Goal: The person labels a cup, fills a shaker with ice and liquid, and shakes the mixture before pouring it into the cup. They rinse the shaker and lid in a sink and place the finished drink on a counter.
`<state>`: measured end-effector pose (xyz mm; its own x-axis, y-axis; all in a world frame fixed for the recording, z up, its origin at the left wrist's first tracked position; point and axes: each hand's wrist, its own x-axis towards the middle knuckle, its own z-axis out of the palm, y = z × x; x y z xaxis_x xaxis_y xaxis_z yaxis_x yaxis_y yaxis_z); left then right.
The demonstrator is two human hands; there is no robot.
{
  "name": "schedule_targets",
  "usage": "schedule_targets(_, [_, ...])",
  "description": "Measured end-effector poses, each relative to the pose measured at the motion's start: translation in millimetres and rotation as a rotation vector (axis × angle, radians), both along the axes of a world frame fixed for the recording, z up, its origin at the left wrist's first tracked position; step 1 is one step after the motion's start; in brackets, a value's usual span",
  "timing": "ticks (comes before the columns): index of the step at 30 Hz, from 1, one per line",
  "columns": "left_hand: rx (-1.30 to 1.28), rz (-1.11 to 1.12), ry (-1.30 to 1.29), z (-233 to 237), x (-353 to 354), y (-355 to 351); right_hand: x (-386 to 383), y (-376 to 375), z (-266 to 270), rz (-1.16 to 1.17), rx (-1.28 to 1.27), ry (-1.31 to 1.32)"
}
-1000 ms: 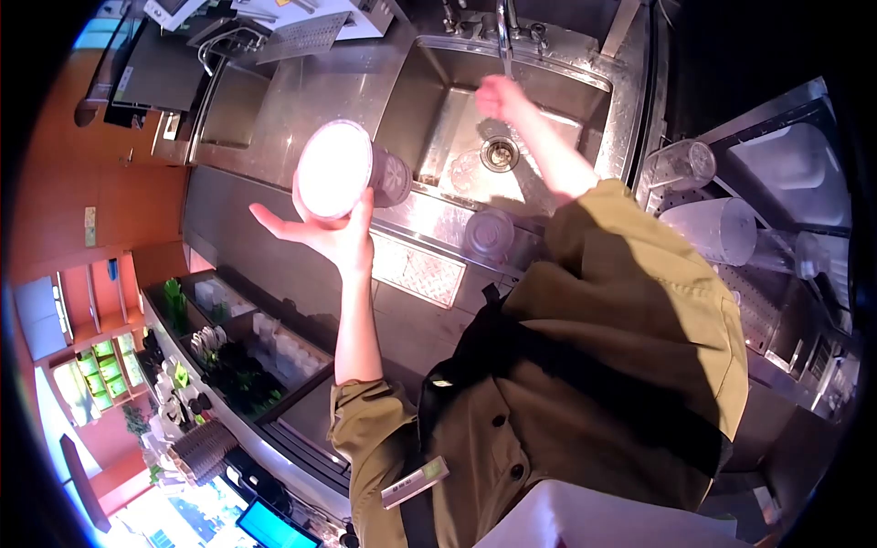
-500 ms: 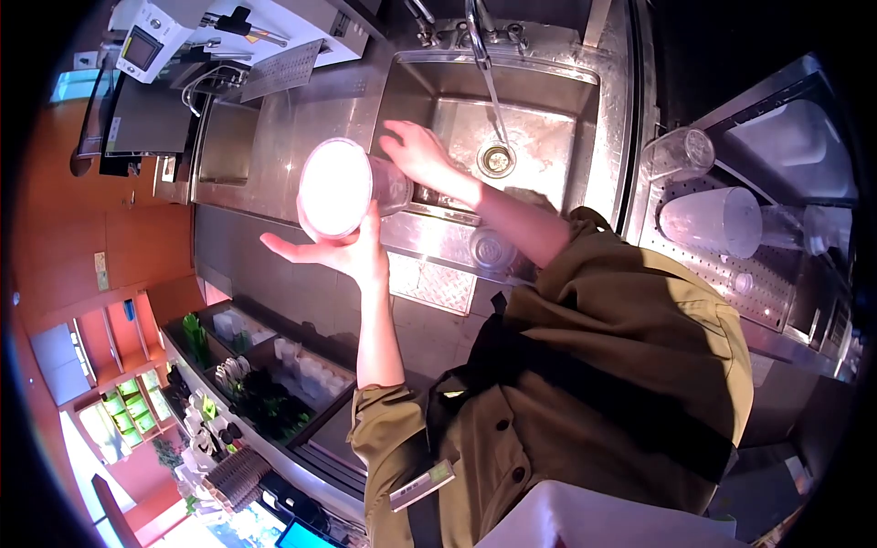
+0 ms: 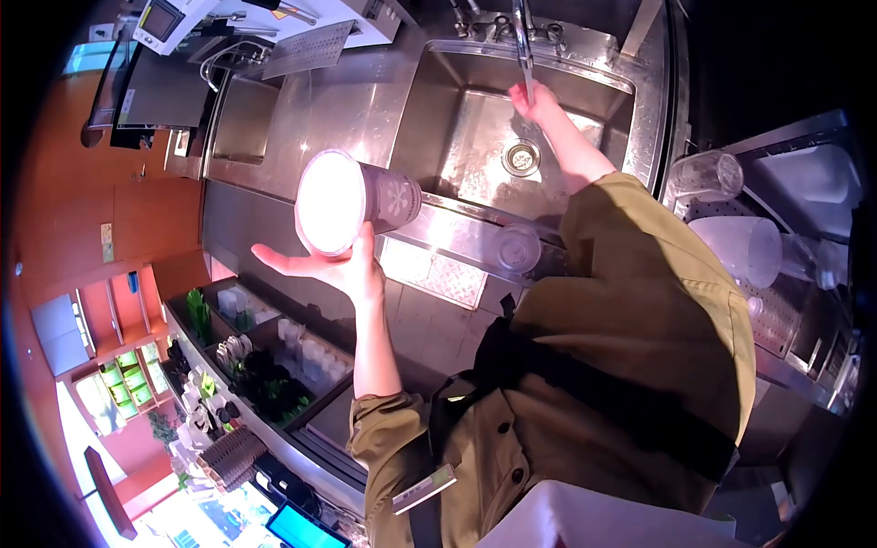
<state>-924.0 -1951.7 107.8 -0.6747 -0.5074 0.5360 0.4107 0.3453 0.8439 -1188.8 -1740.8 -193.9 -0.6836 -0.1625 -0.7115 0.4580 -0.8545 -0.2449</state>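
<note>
My left hand (image 3: 343, 274) holds a disposable cup (image 3: 393, 196) with a pale flower print over the floor gap in front of the counter. The cup's round top shows glaring white, and the hand is at its near side with one digit stretched out to the left. My right hand (image 3: 534, 100) is over the sink (image 3: 470, 137), right under the end of the faucet (image 3: 522, 41), its fingers in the water stream. Nothing shows in that hand. A clear round container (image 3: 518, 247) stands on the sink's front ledge.
Clear pitchers (image 3: 735, 247) and a jar (image 3: 708, 175) lie on a perforated rack to the right. A white machine with a small screen (image 3: 160, 20) stands at the back left. Below left is an open counter with cups (image 3: 315, 356) in compartments.
My right hand has moved away from beside the cup, up and right to the faucet. The cup stays in my left hand, its printed side now uncovered. The view has shifted slightly.
</note>
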Motion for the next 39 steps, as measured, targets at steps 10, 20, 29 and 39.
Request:
schedule_targets(10, [-0.065,0.0,-0.006,-16,-15,-1,148,-75,221,0.571,0.779,0.983])
schedule_targets(20, [-0.096,0.01,0.03,-21,-42,18,157,-104,173,0.47,0.425,1.269])
schedule_targets(29, [-0.017,0.155,-0.077,-16,-17,2,86,32,-6,0.54,1.069,0.851])
schedule_targets(39, [-0.022,0.351,0.126,-27,128,-115,91,5,68,0.872,1.103,0.748])
